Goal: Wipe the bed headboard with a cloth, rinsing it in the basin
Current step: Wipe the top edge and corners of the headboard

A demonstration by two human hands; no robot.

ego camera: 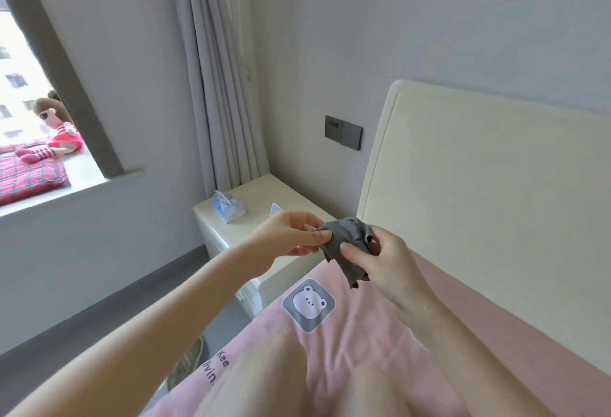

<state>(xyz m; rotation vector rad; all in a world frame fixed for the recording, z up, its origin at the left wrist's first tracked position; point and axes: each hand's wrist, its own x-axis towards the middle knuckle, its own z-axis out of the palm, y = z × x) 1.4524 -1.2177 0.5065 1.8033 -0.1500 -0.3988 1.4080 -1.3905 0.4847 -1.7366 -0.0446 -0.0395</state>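
Head view, left hand [292, 233] and right hand [380, 259] both pinching grey cloth [347, 244], beside cream headboard [489, 192]

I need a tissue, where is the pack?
In the head view, the tissue pack lies left of centre on the bedside table, near the curtain and left of the left hand.

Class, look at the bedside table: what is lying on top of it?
On the bedside table lies a blue tissue pack. Behind the left hand a small pale object peeks out; the hand covers the rest.
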